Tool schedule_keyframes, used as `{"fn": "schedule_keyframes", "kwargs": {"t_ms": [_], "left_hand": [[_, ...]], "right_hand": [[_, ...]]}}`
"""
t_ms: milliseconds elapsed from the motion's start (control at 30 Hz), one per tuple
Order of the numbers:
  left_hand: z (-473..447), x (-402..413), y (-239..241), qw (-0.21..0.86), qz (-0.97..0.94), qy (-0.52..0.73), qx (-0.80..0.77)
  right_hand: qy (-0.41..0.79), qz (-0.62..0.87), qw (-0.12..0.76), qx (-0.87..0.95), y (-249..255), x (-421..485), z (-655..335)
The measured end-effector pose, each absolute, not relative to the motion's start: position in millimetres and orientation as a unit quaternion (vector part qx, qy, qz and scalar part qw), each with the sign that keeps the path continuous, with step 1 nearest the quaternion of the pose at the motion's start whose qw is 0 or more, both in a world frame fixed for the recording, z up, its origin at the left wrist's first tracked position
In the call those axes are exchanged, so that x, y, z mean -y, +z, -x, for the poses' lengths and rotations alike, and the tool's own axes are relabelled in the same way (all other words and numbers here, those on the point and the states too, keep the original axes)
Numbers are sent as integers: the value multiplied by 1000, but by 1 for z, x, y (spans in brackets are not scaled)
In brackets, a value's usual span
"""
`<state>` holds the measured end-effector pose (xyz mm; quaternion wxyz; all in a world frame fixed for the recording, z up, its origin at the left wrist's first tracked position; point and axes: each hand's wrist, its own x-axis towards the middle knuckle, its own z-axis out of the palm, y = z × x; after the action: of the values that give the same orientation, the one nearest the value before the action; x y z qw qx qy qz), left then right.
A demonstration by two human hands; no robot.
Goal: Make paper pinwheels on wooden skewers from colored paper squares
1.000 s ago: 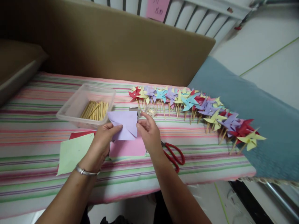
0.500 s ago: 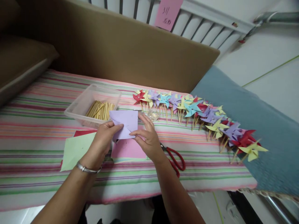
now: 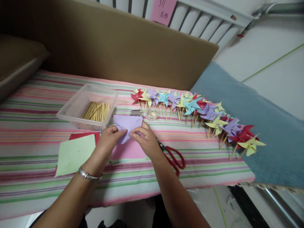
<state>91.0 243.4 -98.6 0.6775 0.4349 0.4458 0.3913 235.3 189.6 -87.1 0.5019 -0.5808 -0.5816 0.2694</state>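
Between both hands is a sheet of purple paper (image 3: 128,122) with corners bent in toward its middle. My left hand (image 3: 109,139) pinches its left side, thumb on the front face. On the right side, my right hand (image 3: 145,139) grips the same paper, thumb and forefinger meeting near the centre. Beneath it lies pink paper (image 3: 129,151) on the striped cloth (image 3: 133,186). Red-handled scissors (image 3: 174,156) rest beside my right wrist, their blades partly hidden by it. Left of my left hand are a light green sheet (image 3: 75,155) and a red sheet (image 3: 97,136).
A clear plastic box (image 3: 68,110) holds many short wooden sticks (image 3: 96,111). Behind my right hand stand a small clear dish (image 3: 152,114) and a metal piece (image 3: 136,112). Several finished paper pinwheels (image 3: 211,115) line the right side. A brown board (image 3: 118,47) rises behind.
My right thumb and forefinger have brought a lower right corner of the purple paper in to the middle. The whole view has shifted slightly.
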Motion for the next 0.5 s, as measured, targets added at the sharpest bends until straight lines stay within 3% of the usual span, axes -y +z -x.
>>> {"fn": "schedule_keyframes", "kwargs": {"t_ms": [500], "left_hand": [[-93, -241, -102, 688, -439, 373, -441]], "right_hand": [[233, 629, 486, 561, -83, -189, -232]]}}
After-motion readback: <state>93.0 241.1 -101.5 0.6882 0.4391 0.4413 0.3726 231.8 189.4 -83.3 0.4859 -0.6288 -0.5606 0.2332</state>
